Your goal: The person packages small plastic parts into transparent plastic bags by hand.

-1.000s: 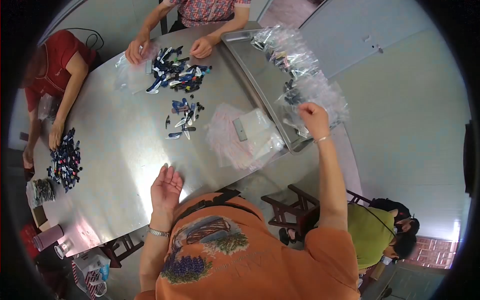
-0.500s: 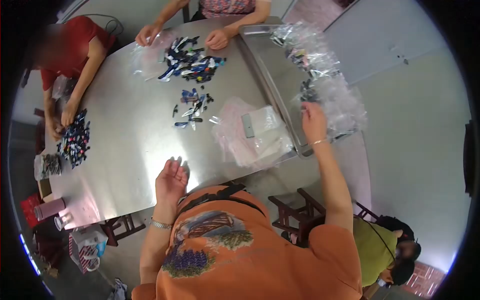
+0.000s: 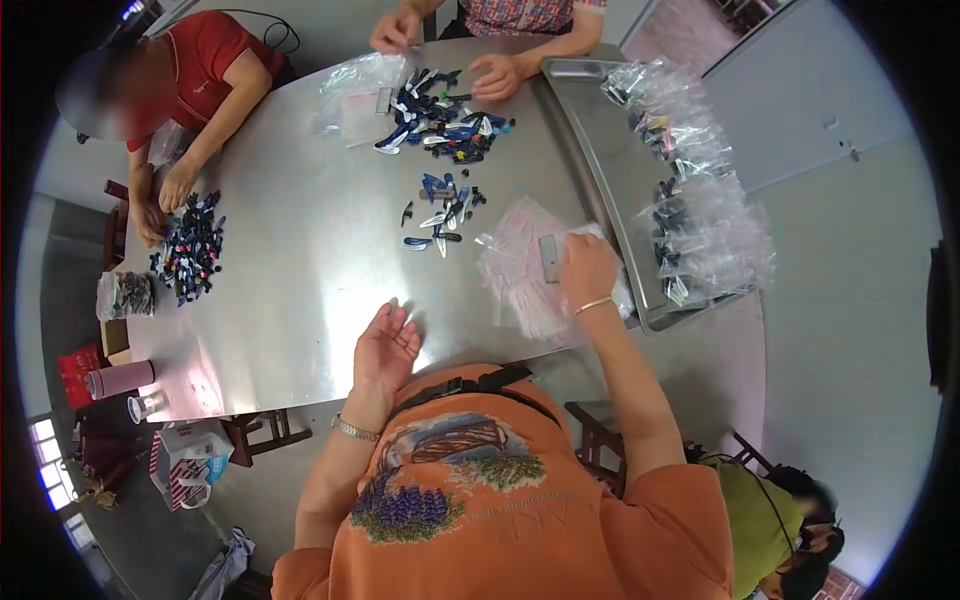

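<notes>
My left hand (image 3: 386, 350) is palm up over the near edge of the metal table (image 3: 290, 350), its fingers loosely curled and apart, holding nothing. My right hand (image 3: 589, 270) rests at the right side of a stack of clear plastic bags (image 3: 530, 280), fingers bent together; what they grip, if anything, is hidden. A small grey rectangular plate (image 3: 549, 259) lies on the bags beside it. Beyond the stack is a small group of blue, black and white clip-like pieces (image 3: 440, 215). To the right, a metal tray (image 3: 610, 175) bears filled clear bags (image 3: 705, 225) along its far side.
Across the table, a person's hands (image 3: 495, 77) flank a larger pile of clips (image 3: 450, 125). A person in red (image 3: 205, 80) works at another pile (image 3: 188, 250) on the left. A pink tumbler (image 3: 120, 379) stands at the left edge; a wooden stool (image 3: 595, 435) is below.
My right hand has moved left from the tray to the stack of plastic bags. My left hand stays palm up near the table edge. The whole view has shifted to the right.
</notes>
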A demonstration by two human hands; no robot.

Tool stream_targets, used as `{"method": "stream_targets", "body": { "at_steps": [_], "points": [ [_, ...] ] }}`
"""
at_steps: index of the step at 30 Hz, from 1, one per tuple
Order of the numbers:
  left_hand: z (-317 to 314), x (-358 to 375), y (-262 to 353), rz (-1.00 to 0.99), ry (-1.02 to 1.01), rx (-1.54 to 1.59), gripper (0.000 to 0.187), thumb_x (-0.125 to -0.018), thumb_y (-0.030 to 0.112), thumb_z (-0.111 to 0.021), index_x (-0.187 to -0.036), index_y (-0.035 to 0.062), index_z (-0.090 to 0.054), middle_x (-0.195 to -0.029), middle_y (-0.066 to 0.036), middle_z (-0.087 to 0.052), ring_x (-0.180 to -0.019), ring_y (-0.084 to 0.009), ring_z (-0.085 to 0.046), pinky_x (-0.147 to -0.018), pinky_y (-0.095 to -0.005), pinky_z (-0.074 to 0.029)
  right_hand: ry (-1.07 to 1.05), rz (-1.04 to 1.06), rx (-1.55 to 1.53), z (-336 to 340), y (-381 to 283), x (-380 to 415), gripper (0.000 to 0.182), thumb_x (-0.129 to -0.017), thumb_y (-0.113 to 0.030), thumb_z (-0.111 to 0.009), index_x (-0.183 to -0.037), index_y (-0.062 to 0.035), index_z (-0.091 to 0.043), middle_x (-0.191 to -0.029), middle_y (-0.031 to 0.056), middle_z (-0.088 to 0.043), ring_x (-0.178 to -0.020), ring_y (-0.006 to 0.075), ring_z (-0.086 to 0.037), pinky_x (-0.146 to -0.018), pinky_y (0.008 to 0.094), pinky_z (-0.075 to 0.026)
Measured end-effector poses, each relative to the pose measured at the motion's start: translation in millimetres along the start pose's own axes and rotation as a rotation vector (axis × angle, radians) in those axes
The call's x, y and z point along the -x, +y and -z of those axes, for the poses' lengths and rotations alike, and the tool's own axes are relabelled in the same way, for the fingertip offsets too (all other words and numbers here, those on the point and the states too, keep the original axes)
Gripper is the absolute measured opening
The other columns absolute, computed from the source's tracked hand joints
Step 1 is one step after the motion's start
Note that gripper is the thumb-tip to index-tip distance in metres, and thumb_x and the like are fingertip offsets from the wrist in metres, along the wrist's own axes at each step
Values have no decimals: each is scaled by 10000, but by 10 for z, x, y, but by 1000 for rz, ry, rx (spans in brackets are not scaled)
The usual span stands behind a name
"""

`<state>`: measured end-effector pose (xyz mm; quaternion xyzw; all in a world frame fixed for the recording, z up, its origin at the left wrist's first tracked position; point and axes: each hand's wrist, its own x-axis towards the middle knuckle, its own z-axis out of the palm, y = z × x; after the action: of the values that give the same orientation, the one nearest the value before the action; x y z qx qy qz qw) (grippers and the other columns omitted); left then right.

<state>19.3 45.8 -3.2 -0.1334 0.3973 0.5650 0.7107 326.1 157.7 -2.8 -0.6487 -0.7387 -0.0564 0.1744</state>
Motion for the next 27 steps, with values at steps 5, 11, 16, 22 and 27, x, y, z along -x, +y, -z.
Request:
{"method": "stream_targets", "body": {
  "at_steps": [5,11,16,22,27],
  "points": [
    [59,-112,4,15,-30,-17,160,-927,168,-485,-1073,126,-537,-884,-38,-661,-747,-192,-618,-666,-319,-522,-172,-81,127,-24,92,209,158,-796,-242,-579,-848,-103,-634,-871,70,-610,-868,269,-569,-748,442,-426],
    [-52,-109,-21,41,-28,-95,184,-927,150,-472,-1098,113,-530,-886,-47,-661,-744,-194,-617,-668,-323,-524,-33,-49,185,-6,96,252,171,-816,-283,-575,-861,-131,-639,-893,42,-613,-881,258,-560,-763,436,-407],
    [-65,-96,-9,42,-28,-110,199,-926,152,-475,-1113,104,-523,-898,-51,-651,-745,-197,-617,-668,-320,-523,-116,-112,232,61,38,277,184,-818,-294,-579,-830,-122,-646,-871,52,-615,-877,255,-564,-773,432,-396],
    [-287,-88,-133,-40,-193,-443,228,-911,99,-489,-1136,76,-520,-1003,-70,-619,-811,-184,-610,-707,-286,-503,-27,-126,42,153,119,297,152,-820,-224,-598,-815,-77,-633,-848,77,-610,-825,258,-572,-716,409,-419],
    [-919,-214,-371,-528,-654,-1352,398,-851,117,-590,-1230,37,-496,-1168,-160,-549,-1105,-257,-520,-947,-310,-400,196,-467,-434,427,69,1228,165,-828,-136,-599,-961,-39,-611,-888,110,-595,-786,272,-563,-722,369,-456]
  ]
}}
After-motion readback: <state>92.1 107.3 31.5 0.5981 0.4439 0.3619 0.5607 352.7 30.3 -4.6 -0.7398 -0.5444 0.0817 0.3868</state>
